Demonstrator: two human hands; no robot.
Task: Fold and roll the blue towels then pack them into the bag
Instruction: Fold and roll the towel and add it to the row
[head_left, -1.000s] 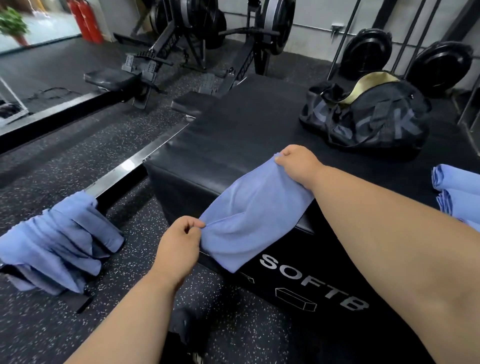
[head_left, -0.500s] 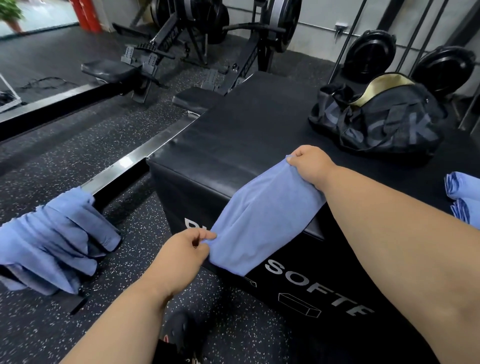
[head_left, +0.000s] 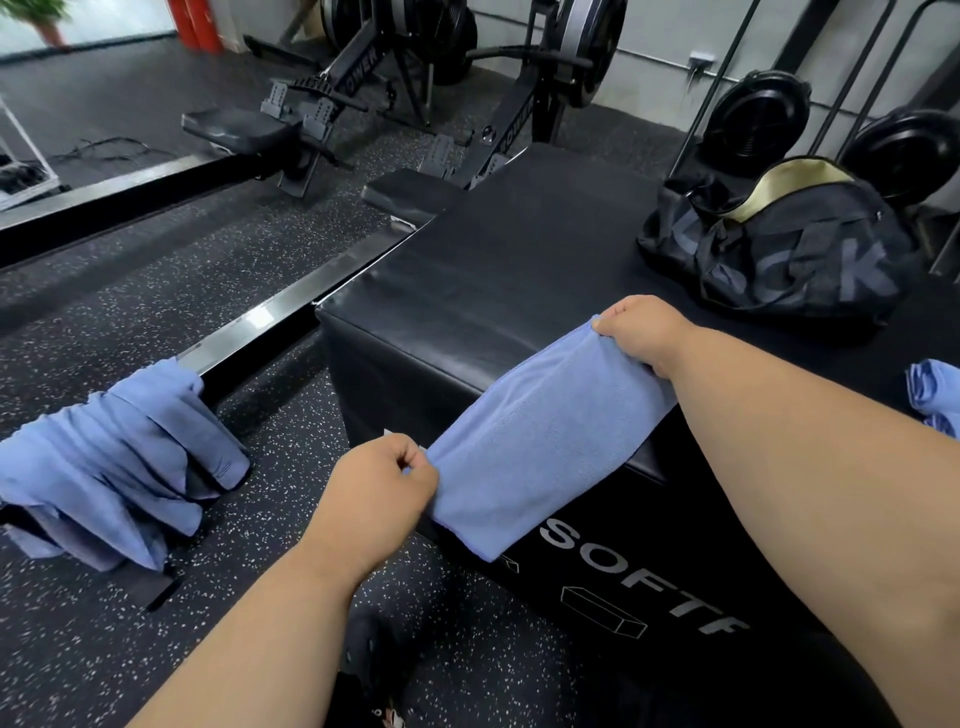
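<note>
My left hand (head_left: 382, 488) pinches the near corner of a folded blue towel (head_left: 540, 447) between thumb and curled fingers, out past the front edge of the black padded box (head_left: 467, 291) that serves as my worktop. My right hand (head_left: 641, 332) grips the far end of the same towel, at about one o'clock from the left, fingers curled over the cloth on top of the box. The towel stretches between them, its lower part hanging over the box's front face above the grey lettering. The dark bag (head_left: 779, 249) sits on the box at about one o'clock from my right hand, well apart, its top open and showing a pale lining. More blue towels (head_left: 114, 457) lie heaped at nine o'clock on the rail of a rowing machine (head_left: 249, 322). Other blue towels (head_left: 935, 395) peek in at three o'clock on the box.
</note>
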